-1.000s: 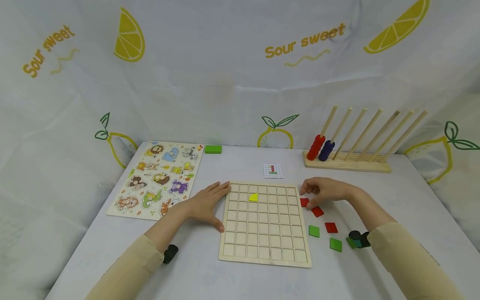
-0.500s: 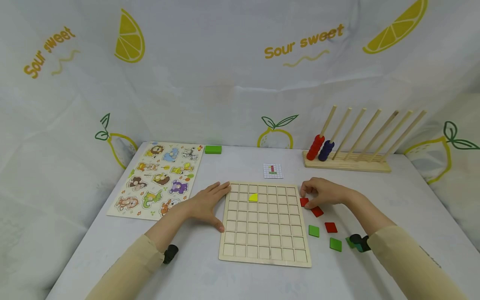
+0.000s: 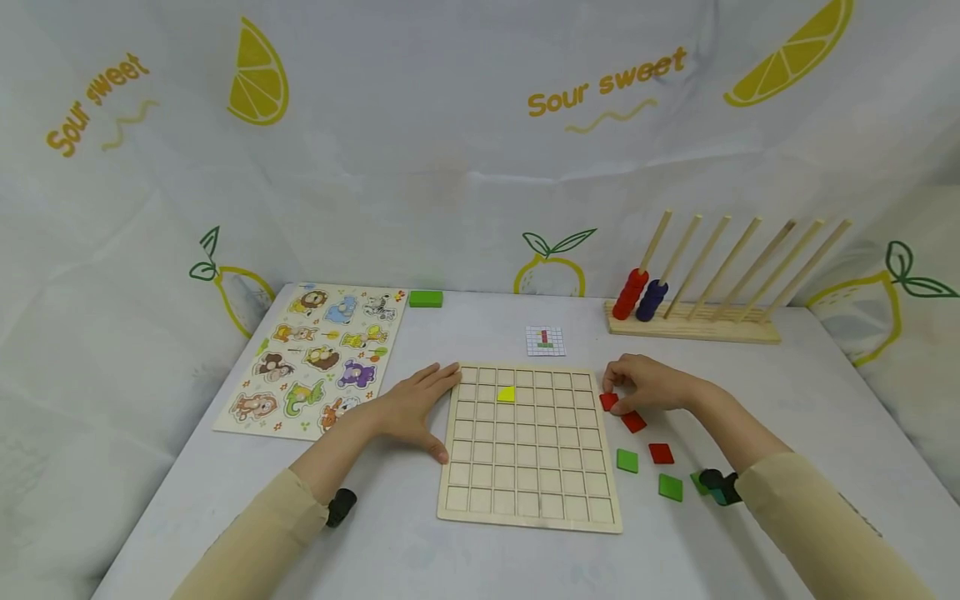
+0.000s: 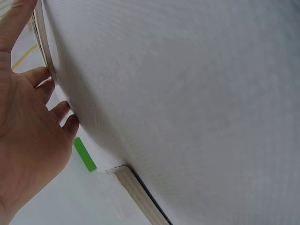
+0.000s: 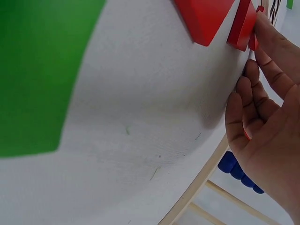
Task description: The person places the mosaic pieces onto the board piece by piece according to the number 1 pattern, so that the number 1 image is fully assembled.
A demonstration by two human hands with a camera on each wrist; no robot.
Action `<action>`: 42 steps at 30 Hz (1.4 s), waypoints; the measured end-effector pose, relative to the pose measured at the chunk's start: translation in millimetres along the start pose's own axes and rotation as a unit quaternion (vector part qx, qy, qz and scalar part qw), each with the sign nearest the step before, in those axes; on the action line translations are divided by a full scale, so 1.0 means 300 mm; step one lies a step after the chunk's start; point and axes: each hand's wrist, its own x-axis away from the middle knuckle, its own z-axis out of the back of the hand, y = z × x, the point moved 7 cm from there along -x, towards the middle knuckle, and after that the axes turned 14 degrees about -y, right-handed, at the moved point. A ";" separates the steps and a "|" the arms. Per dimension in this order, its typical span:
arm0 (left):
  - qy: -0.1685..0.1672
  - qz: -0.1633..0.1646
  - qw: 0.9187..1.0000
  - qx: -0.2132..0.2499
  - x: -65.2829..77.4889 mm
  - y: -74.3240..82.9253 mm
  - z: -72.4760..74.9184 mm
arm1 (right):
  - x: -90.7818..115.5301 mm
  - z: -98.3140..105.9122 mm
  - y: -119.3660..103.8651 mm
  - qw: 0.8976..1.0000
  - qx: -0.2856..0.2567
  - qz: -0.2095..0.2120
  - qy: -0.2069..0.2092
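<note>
A pale wooden grid board (image 3: 527, 456) lies flat, with one yellow quarter-round piece (image 3: 506, 394) in an upper cell. My left hand (image 3: 408, 408) rests spread along the board's left side, thumb and fingertips at its edge. Off the right side, my right hand (image 3: 652, 383) pinches a red square tile (image 3: 608, 402) between thumb and index finger. A second red tile (image 3: 633, 422) lies just below the thumb, and a third red tile (image 3: 661, 453) sits nearer me. In the right wrist view the other fingers of the right hand (image 5: 269, 117) are curled.
Green tiles (image 3: 671, 487) lie right of the board, one partly hidden by the wrist camera. A small pattern card (image 3: 545, 341) is behind the board. At the back right stands a bead rack (image 3: 693, 325); an animal puzzle (image 3: 315, 362) and green block (image 3: 426, 298) are left.
The right thumb and index have closed in on the red tile, which has shifted and turned slightly. The left hand and board stay put.
</note>
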 end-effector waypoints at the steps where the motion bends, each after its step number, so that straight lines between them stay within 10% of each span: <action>1: 0.000 0.001 1.000 -0.001 -0.001 -0.001 0.000 | 0.000 0.001 0.002 1.000 0.000 -0.003 0.001; 23: -0.001 -0.001 1.000 0.006 0.006 0.000 0.001 | 0.012 0.076 0.000 0.991 -0.010 0.003 0.134; 42: -0.003 0.002 1.000 0.004 -0.001 -0.007 0.001 | -0.044 0.075 -0.120 0.988 -0.059 0.036 0.141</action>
